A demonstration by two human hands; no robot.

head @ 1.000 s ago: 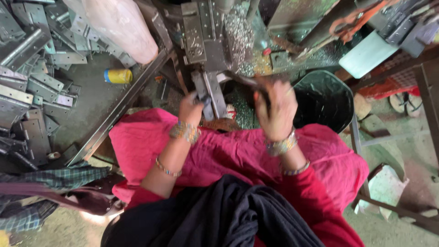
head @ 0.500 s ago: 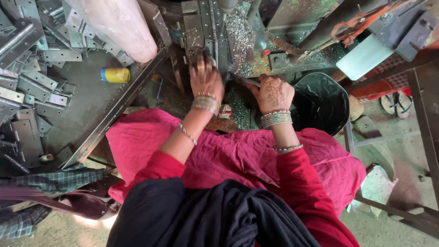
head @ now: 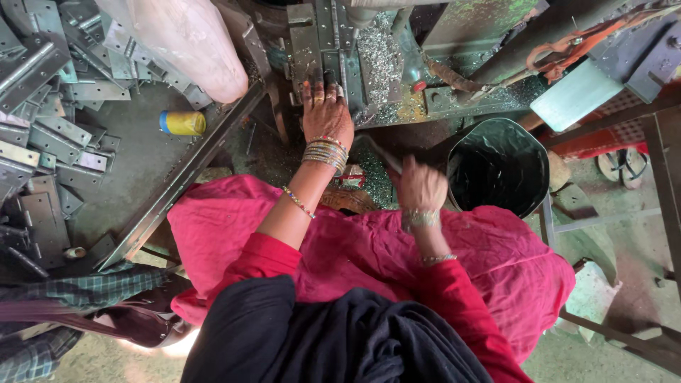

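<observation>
Two hands: left (head: 326,113) flat, fingers spread on machine bed (head: 333,42); right (head: 420,186) fisted around handle (head: 379,152).

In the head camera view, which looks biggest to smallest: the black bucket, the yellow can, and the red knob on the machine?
1. Black bucket, by far the largest.
2. Yellow can, lying on the metal tray.
3. Red knob, a small dot on the machine.

This is a metalworking workshop. A grimy green machine bed (head: 397,64) strewn with bright metal shavings stands at the top of the view, and to its left a steel tray (head: 128,163) is heaped with grey metal hinges (head: 42,135). A black bucket (head: 496,167) sits just below and right of the machine, on a dusty concrete floor (head: 624,284).
</observation>
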